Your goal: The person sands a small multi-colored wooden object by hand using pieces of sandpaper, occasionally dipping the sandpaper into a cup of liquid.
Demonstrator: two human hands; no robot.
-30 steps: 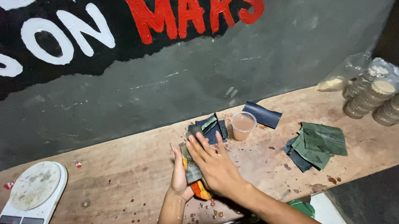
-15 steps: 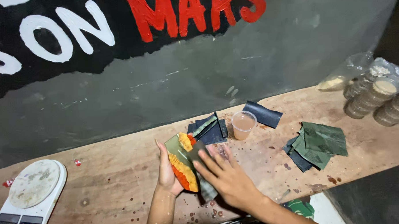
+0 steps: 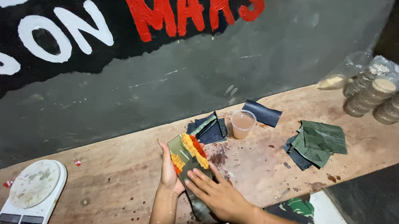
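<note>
Left hand (image 3: 169, 170) cups a leaf (image 3: 188, 158) with orange filling (image 3: 193, 151); right hand (image 3: 215, 193) presses flat, fingers spread, on it.

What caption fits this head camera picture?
Two hands, left hand and right hand, hold a green leaf with orange filling over a wooden table.

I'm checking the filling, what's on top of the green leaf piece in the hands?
Orange-yellow shredded filling lies along the green leaf piece, held by left hand and right hand; the lower end is covered.

Stained wooden bench (image 3: 100, 181) is carrying: kitchen scale (image 3: 28, 197) at L end, plastic cup (image 3: 243, 124), dark leaf pieces (image 3: 317, 141), lidded tub stacks (image 3: 378, 97) lying at R end.
</note>
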